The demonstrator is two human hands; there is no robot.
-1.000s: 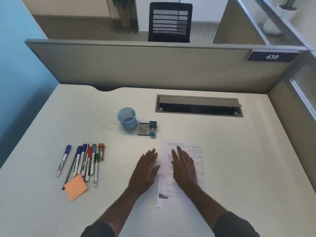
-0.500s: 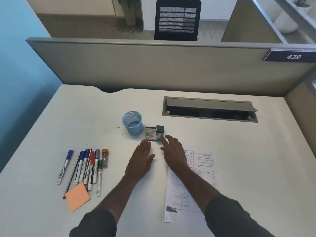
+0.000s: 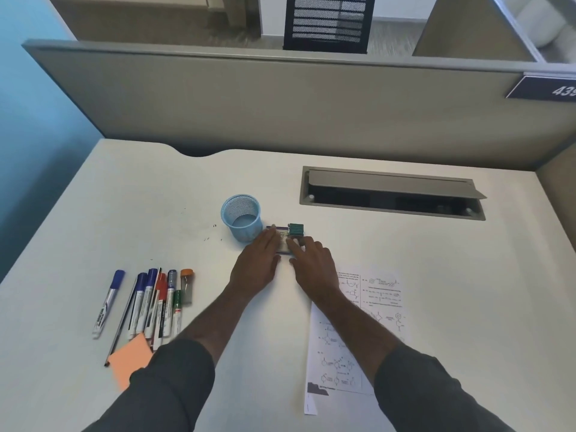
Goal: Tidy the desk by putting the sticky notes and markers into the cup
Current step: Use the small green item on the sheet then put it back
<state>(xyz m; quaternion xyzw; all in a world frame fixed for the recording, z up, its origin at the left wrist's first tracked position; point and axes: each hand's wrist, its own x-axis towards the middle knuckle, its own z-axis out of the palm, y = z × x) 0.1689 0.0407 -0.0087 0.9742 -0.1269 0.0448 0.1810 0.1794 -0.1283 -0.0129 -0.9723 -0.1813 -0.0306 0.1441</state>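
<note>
- Both hands have moved forward since 0.5 s ago, off the bare counter (image 3: 405, 260) and onto the small card packet (image 3: 283, 241) beside the blue mesh cup (image 3: 241, 218).
- Left hand (image 3: 257, 265) lies flat, fingers spread over the packet's left edge; its grip holds nothing.
- Right hand (image 3: 311, 263) likewise flat, fingertips touching the packet below the green block (image 3: 296, 229).
- The markers (image 3: 156, 302) and orange sticky notes (image 3: 129, 361) lie well left of both hands.

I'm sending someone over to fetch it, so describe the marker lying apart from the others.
On the white desk, look left of the blue mesh cup to the row of markers. The lone marker lies farthest left, blue-capped, with a clear gap from the bunch.
</note>
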